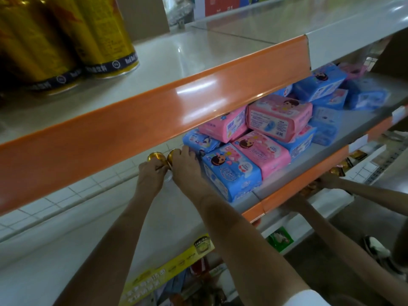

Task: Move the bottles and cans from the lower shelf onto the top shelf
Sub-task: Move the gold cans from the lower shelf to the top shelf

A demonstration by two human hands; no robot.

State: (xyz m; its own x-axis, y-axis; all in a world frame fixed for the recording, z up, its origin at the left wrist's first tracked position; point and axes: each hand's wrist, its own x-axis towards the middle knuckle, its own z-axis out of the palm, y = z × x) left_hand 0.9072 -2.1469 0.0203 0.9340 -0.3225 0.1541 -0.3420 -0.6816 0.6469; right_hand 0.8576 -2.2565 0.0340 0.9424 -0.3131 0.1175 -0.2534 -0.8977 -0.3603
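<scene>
Dim, flat indoor light with a greenish cast. A white streak of glare runs along the orange front strip [198, 93] of the top shelf [187, 54]. Beneath it the lower shelf [172, 208] lies in shadow. The gold cans [66, 40] at the top left corner look soft, the packs [364, 96] near the right edge smear, and the shelf lines bow.

top shelf [198, 62]: can group [66, 36] (left) | lower shelf [174, 213]: can pair [154, 156] left of packets [278, 115]
</scene>
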